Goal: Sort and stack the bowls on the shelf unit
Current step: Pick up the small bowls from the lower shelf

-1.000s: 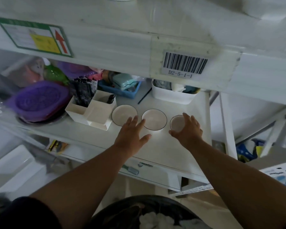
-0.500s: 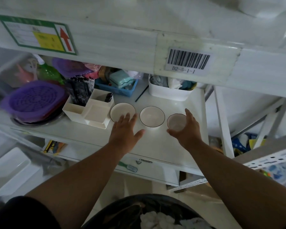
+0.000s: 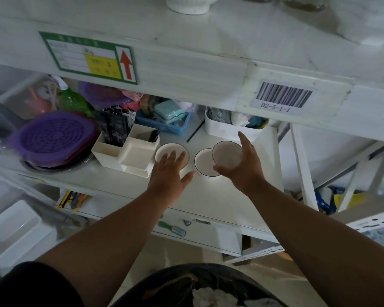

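Three small white bowls with dark rims are on the white shelf point(image 3: 235, 196). My right hand point(image 3: 242, 169) grips the smallest bowl point(image 3: 226, 155), lifted and tilted, overlapping the right edge of the middle bowl point(image 3: 203, 162). The left bowl point(image 3: 169, 150) stands next to a cream organiser. My left hand point(image 3: 169, 173) hovers flat with spread fingers over the near rim of the left bowl, holding nothing.
A cream divided organiser point(image 3: 129, 152) sits left of the bowls, a purple strainer point(image 3: 51, 138) further left. A white bin point(image 3: 231, 127) and a blue basket point(image 3: 164, 125) stand behind. The upper shelf beam point(image 3: 186, 69) overhangs closely. A shelf post point(image 3: 302, 169) rises at right.
My right hand has lifted the smallest bowl off the shelf and moved it left, over the middle bowl. My left hand stays near the left bowl.
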